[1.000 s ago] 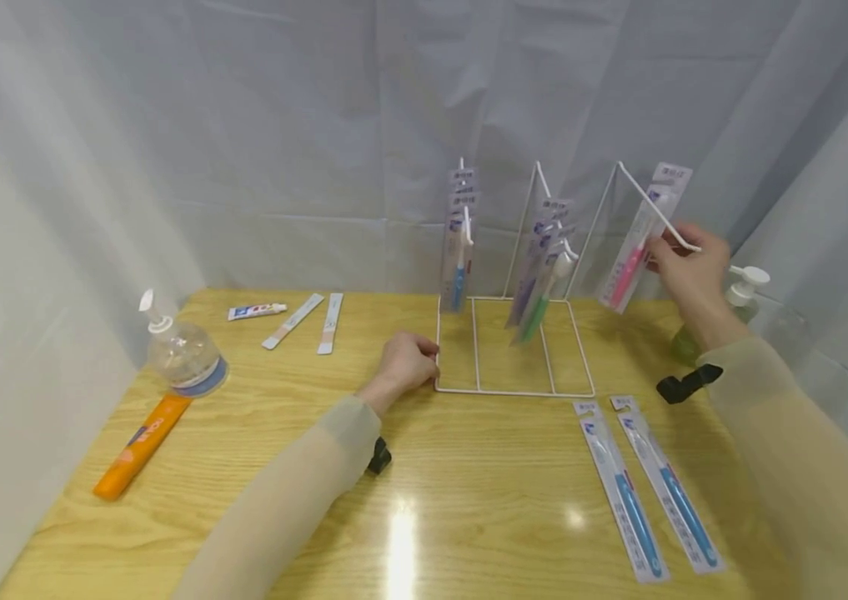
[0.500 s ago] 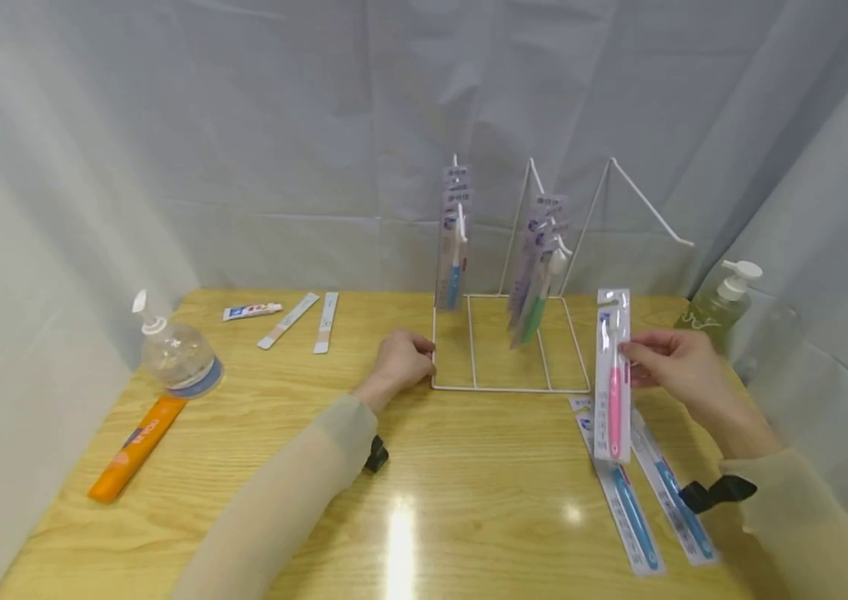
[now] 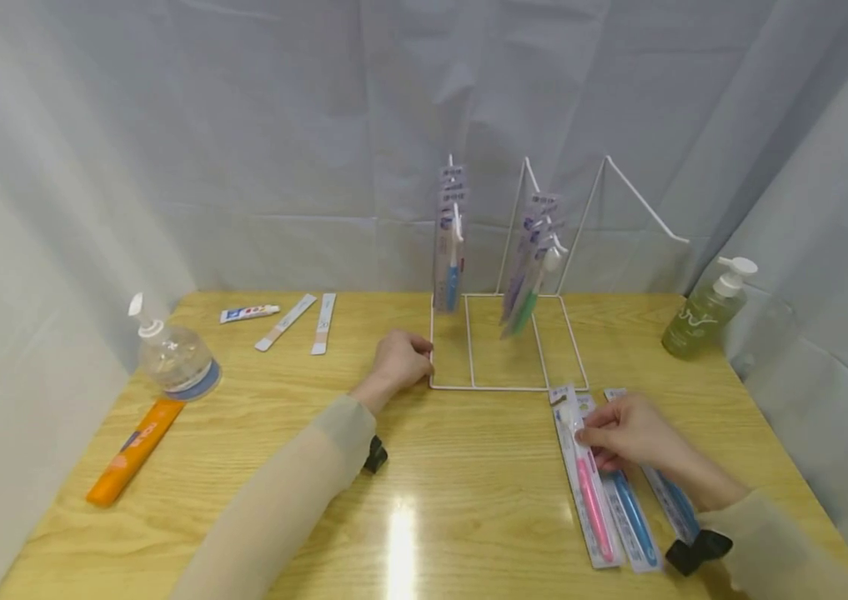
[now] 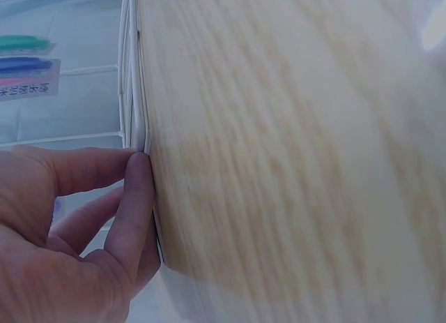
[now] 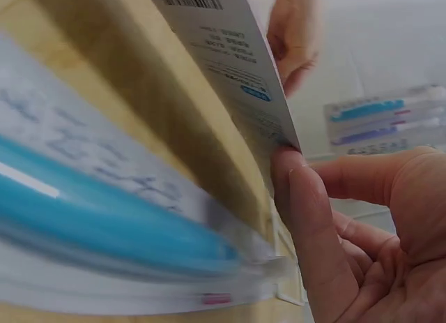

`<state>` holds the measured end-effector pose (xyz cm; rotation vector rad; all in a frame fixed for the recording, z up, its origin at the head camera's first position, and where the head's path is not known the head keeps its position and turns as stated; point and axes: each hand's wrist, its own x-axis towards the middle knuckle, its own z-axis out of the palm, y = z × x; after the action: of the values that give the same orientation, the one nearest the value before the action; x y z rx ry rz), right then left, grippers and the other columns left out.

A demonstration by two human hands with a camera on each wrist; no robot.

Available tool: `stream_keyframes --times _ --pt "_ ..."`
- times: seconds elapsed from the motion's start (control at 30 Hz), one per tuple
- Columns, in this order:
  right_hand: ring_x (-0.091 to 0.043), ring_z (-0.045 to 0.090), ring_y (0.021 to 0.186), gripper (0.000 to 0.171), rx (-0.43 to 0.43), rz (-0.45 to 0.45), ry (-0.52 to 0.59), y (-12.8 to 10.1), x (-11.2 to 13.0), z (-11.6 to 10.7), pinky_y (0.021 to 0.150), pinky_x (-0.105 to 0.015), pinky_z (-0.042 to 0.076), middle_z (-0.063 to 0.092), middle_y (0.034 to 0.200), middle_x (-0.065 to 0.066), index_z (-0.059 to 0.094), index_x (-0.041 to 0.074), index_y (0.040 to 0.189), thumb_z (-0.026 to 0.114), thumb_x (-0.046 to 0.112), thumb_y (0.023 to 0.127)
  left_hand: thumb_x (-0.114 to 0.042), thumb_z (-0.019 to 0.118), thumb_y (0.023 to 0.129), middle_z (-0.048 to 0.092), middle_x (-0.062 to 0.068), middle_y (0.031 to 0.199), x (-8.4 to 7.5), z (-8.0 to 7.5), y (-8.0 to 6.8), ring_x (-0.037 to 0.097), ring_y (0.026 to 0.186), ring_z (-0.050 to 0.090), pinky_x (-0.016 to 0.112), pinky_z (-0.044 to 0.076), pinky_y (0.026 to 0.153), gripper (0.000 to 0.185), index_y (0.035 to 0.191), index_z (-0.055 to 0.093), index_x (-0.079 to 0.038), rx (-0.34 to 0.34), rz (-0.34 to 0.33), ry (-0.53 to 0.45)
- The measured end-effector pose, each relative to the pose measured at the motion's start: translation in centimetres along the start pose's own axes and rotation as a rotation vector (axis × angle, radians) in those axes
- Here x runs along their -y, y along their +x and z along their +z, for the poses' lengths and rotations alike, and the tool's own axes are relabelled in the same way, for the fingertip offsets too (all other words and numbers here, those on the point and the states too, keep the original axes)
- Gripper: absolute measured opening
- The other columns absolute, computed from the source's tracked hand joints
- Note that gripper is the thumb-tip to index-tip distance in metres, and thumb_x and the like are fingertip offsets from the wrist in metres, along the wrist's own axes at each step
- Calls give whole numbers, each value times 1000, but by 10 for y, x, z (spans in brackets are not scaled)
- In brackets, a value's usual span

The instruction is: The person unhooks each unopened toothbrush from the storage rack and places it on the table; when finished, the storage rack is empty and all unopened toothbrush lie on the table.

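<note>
My left hand (image 3: 399, 360) pinches the left side wire of a white wire display rack (image 3: 470, 342); the left wrist view has thumb and fingertips together on that wire. My right hand (image 3: 632, 432) holds a packaged pink toothbrush (image 3: 593, 508) by its edge, low over the table's right front. In the right wrist view the printed back (image 5: 233, 75) of its package stands tilted above the wood. Close beside it lie a packaged blue toothbrush (image 3: 635, 521) and a second blue toothbrush (image 3: 677, 504), partly covered by the right hand.
Packaged toothbrushes hang from the rack's left hook (image 3: 452, 258) and middle hook (image 3: 532, 283); the right hook (image 3: 649, 200) is bare. A green pump bottle (image 3: 703, 321) stands right. At left are a clear pump bottle (image 3: 174, 358), an orange tube (image 3: 134, 454), a small toothpaste tube (image 3: 249, 313) and two sachets (image 3: 323, 323).
My right hand has taken the pink toothbrush away from the rack's right hook and brought it down and toward me, beside the blue ones. My left hand stays on the rack.
</note>
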<state>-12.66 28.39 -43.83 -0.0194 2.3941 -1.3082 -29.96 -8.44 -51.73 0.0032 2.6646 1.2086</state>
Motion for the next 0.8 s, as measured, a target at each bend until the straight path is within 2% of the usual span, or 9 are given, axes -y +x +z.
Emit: stream_keyframes --times 0.23,0.43,0.57,0.7,0.8 --pt "-12 71 60 16 -6 -29 -97 -1 -5 9 54 -28 65 75 69 -2 81 -4 98 79 11 100 -6 85 78 87 1 112 -1 0 -2 20 107 76 34 66 99 47 125 87 -14 -13 10 10" --pt "-13 71 57 16 -85 -46 -241 -1 0 13 52 -30 64 76 69 -3 81 -4 100 81 12 99 -7 85 78 87 2 116 3 0 4 21 112 75 37 66 103 47 124 87 -15 -1 0 11" --pt "-12 67 54 15 -130 -70 -349 -7 6 13 48 -27 57 73 64 2 82 1 99 80 15 100 -7 85 77 87 2 119 3 1 5 22 114 76 38 66 104 47 123 87 -16 3 -3 -1" --pt "-10 62 51 18 -181 -143 -453 -14 16 9 46 -25 48 69 60 6 83 2 103 77 18 102 -4 86 77 87 4 117 -3 0 -1 23 113 76 38 67 104 47 123 87 -14 -7 -8 -5" --pt "-10 64 52 19 -235 -251 -445 -13 29 0 45 -24 44 73 65 4 82 0 110 77 17 103 -2 85 79 87 5 118 -10 -3 -8 24 114 76 40 66 106 47 124 86 -13 -15 -17 -1"
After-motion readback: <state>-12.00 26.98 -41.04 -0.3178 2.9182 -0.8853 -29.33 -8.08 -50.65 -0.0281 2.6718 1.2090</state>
